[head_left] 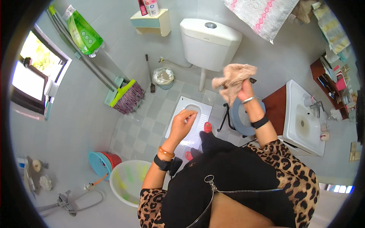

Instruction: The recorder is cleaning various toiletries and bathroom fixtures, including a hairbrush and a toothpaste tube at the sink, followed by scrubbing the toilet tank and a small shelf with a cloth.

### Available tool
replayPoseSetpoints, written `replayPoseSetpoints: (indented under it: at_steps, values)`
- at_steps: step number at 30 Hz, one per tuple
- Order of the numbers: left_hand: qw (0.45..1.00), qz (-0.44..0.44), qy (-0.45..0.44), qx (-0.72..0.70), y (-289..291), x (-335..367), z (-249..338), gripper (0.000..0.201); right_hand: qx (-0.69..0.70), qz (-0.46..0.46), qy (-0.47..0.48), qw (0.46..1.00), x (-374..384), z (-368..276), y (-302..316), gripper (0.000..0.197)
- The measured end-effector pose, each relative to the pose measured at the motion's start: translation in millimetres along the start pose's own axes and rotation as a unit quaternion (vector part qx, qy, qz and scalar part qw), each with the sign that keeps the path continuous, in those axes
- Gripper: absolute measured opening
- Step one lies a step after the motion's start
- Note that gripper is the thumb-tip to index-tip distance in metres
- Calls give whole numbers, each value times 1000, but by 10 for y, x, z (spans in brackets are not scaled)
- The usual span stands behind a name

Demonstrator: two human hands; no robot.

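Observation:
A crumpled tan cloth point(232, 79) is held up in my right hand point(246, 92), and part of it hangs down past my fingers. The hand is raised in front of the toilet tank's lower right side, above a round grey-blue seat point(243, 117) on dark legs. My left hand point(184, 124) is over the white squat toilet point(207, 110), its fingers curled in toward the thumb. I see nothing between those fingers, and the hand looks apart from everything below it.
The white tank point(210, 41) is on the far wall, left of a hanging towel point(262, 15). To the right stands a washbasin point(304, 125). A mop point(127, 99), lidded bucket point(163, 77) and long-handled scoop point(152, 86) are far left; basins point(127, 182) sit near left.

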State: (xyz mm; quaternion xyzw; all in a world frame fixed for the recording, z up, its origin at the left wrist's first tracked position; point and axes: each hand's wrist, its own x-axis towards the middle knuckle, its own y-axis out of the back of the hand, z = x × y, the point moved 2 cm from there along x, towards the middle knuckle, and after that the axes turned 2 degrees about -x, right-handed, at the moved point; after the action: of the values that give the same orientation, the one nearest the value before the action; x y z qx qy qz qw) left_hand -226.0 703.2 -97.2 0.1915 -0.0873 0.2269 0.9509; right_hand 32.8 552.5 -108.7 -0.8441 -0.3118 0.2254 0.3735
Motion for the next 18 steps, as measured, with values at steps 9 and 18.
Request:
replayPoseSetpoints:
  at_steps: [9,18]
  values:
    - [954,59,287,-69,410,272,-408,17,-417,113,280,858,1264,-1293,254,36]
    - [904,209,355,-115,493,917,-579,18,-857,250,267,364,2582,-1038,279,77]
